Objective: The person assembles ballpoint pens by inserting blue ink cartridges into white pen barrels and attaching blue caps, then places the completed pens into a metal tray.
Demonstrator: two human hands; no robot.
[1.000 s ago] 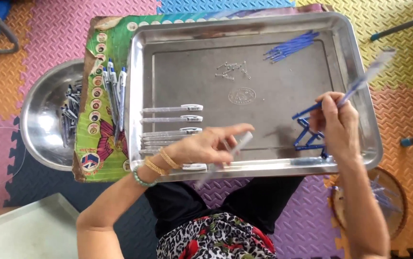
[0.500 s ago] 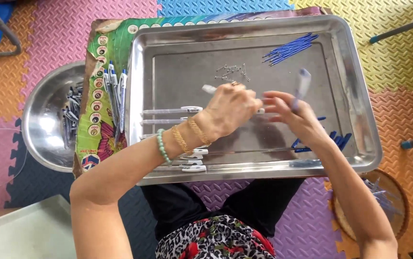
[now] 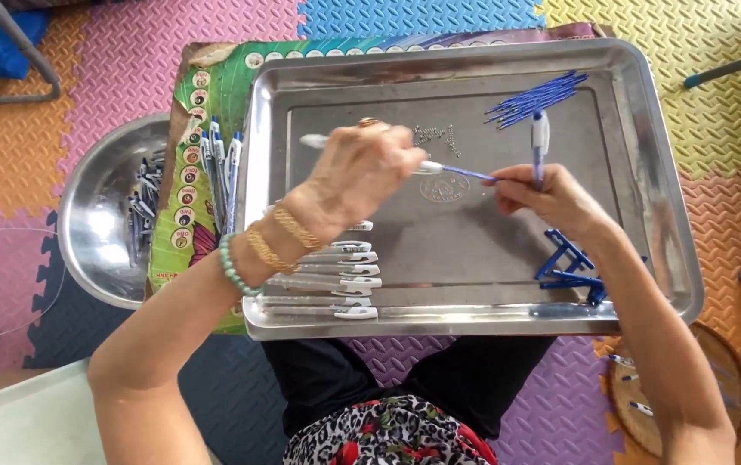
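We hold our left hand (image 3: 362, 172) over the middle of the steel tray (image 3: 646, 129), fingers closed around a clear pen barrel (image 3: 314, 140) whose end sticks out toward the tray's left wall. Our right hand (image 3: 547, 196) is just to its right, fingers pinched on the blue refill (image 3: 467, 173) that runs from the barrel's mouth, and it also grips a second barrel (image 3: 540, 138) standing upright above the knuckles. The two hands are near each other but not touching; only the refill bridges them.

A row of barrels (image 3: 336, 280) lies by the tray's near rim, under our left wrist. A bundle of refills (image 3: 536, 97) lies near the far right corner, and blue pieces (image 3: 570, 267) sit near the right wall, just beside our right forearm. The tray's centre and far left part are bare metal, open for moving.

Left of the tray, finished pens (image 3: 218, 164) rest on a green board (image 3: 216, 86), and a steel bowl (image 3: 86, 232) of parts sits beyond it on the foam mat (image 3: 95, 77).
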